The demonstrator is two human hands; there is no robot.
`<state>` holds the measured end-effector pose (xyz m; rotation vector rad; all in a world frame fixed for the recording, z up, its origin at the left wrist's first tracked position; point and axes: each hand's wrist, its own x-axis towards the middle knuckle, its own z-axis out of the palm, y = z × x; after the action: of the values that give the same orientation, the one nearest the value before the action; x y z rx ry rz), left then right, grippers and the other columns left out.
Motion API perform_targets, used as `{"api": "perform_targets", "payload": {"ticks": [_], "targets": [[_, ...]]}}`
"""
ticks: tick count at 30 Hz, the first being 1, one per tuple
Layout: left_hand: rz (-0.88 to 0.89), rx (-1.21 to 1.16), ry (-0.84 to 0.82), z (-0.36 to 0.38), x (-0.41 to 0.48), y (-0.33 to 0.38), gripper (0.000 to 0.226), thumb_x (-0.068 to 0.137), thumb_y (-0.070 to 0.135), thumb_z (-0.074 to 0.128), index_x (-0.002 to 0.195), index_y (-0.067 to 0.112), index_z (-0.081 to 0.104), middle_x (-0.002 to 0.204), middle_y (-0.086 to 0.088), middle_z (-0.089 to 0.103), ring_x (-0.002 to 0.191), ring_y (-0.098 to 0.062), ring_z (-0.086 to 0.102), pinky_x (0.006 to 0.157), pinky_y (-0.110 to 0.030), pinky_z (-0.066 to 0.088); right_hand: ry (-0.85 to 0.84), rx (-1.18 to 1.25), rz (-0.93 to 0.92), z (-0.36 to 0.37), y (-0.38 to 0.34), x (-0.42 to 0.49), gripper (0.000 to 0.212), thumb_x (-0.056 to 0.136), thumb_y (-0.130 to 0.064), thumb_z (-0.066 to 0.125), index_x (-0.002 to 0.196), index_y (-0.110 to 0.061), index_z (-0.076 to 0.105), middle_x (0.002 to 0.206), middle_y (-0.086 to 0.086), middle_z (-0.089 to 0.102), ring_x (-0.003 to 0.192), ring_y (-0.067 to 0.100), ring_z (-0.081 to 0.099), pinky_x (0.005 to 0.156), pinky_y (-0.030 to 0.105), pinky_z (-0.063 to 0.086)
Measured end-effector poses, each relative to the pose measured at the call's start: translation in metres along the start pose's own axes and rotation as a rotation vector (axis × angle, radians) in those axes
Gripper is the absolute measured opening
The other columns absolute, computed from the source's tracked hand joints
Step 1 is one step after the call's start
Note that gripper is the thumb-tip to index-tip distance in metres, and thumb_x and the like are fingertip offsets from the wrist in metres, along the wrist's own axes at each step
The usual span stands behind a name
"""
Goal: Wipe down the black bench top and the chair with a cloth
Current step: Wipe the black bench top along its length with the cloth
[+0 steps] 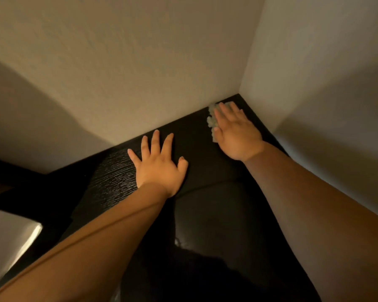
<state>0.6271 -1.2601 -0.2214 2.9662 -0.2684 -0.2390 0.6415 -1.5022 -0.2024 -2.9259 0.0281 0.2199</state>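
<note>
The black bench top (109, 177) with a wood-grain surface runs along the wall into a corner at the right. My left hand (159, 164) lies flat on it with fingers spread. My right hand (236, 131) presses a pale, fluffy cloth (212, 118) onto the bench top deep in the corner, fingers straight; most of the cloth is hidden under the palm. A glossy black chair back or seat (216, 214) shows below the hands, close to me.
Beige walls (140, 73) meet at the corner right behind the cloth and close off the right side. A shiny silver object (11, 240) sits at the lower left. Dark hair hangs at the bottom centre.
</note>
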Motion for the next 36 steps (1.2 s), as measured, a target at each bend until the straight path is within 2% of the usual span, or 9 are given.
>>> {"api": "perform_targets", "payload": {"ticks": [3,6,12,19,22,26,30,33,36], "targets": [[0.001,0.008,0.0,0.0,0.0,0.002,0.079,0.096,0.067,0.025,0.167,0.04,0.008,0.178,-0.001,0.0,0.163,-0.032,-0.007,0.125,-0.071,-0.004,-0.002,-0.044,0.103,0.0,0.026,0.025,0.08,0.099,-0.051,0.005,0.165,-0.007,0.01,0.174,0.014,0.004,0.16,0.033,0.0,0.13,0.045,0.004],[0.001,0.002,0.006,-0.001,-0.001,0.001,0.078,0.096,0.068,0.025,0.167,0.04,0.009,0.178,0.0,0.0,0.163,-0.031,-0.007,0.125,-0.07,-0.003,-0.007,-0.069,0.133,0.01,0.026,0.045,0.085,0.094,-0.053,-0.001,0.165,-0.006,0.009,0.173,0.017,0.004,0.16,0.032,0.001,0.129,0.046,0.006],[0.001,-0.003,0.007,-0.003,0.0,0.003,0.078,0.095,0.068,0.027,0.167,0.04,0.011,0.178,0.0,0.002,0.163,-0.032,-0.005,0.125,-0.07,-0.004,0.025,-0.008,0.198,0.006,0.022,0.002,0.068,0.108,-0.046,0.014,0.166,-0.01,0.004,0.174,0.011,-0.003,0.16,0.028,-0.005,0.13,0.042,0.002],[-0.001,0.013,0.002,-0.005,-0.003,0.005,0.076,0.098,0.066,0.03,0.167,0.039,0.012,0.178,-0.001,0.003,0.163,-0.033,-0.003,0.125,-0.07,-0.004,-0.021,-0.047,0.364,0.013,0.015,-0.079,0.071,0.107,-0.048,0.017,0.166,-0.013,-0.001,0.174,0.01,-0.008,0.16,0.029,-0.01,0.13,0.045,0.003],[-0.005,0.013,0.009,-0.005,-0.003,0.005,0.076,0.098,0.065,0.03,0.167,0.038,0.014,0.178,-0.001,0.004,0.163,-0.033,-0.002,0.125,-0.07,-0.003,0.026,-0.046,0.33,0.011,0.008,-0.065,0.07,0.108,-0.047,0.021,0.166,-0.011,0.003,0.174,0.013,-0.003,0.16,0.033,-0.006,0.13,0.048,0.003],[0.0,0.002,0.023,-0.006,-0.004,0.006,0.075,0.097,0.065,0.032,0.167,0.039,0.017,0.177,0.0,0.007,0.163,-0.033,0.0,0.126,-0.069,-0.004,0.041,0.034,0.292,0.01,0.018,-0.068,0.067,0.109,-0.046,0.021,0.166,-0.015,0.004,0.175,0.007,-0.004,0.16,0.028,-0.007,0.13,0.044,0.002],[0.011,-0.035,0.047,-0.007,-0.007,0.005,0.075,0.096,0.063,0.036,0.165,0.037,0.027,0.177,-0.002,0.015,0.163,-0.031,0.005,0.128,-0.064,-0.002,0.089,0.074,0.402,0.027,0.018,-0.15,0.068,0.108,-0.047,0.021,0.167,-0.015,0.007,0.175,0.008,0.001,0.16,0.029,-0.003,0.13,0.045,0.005],[0.083,-0.009,0.131,-0.008,-0.012,0.006,0.07,0.097,0.058,0.038,0.161,0.03,0.04,0.172,-0.006,0.03,0.161,-0.032,0.015,0.131,-0.057,0.006,0.124,0.114,0.511,0.033,0.013,-0.215,0.068,0.108,-0.043,0.03,0.166,-0.014,0.011,0.174,0.008,0.005,0.16,0.029,-0.001,0.13,0.044,0.007],[0.048,-0.02,0.11,-0.008,-0.022,0.009,0.07,0.098,0.054,0.039,0.163,0.028,0.039,0.173,-0.006,0.029,0.161,-0.032,0.018,0.131,-0.056,0.01,0.075,0.095,0.586,0.033,0.002,-0.218,0.071,0.107,-0.043,0.031,0.166,-0.012,0.008,0.174,0.012,0.002,0.16,0.033,-0.003,0.13,0.046,0.004]]}}
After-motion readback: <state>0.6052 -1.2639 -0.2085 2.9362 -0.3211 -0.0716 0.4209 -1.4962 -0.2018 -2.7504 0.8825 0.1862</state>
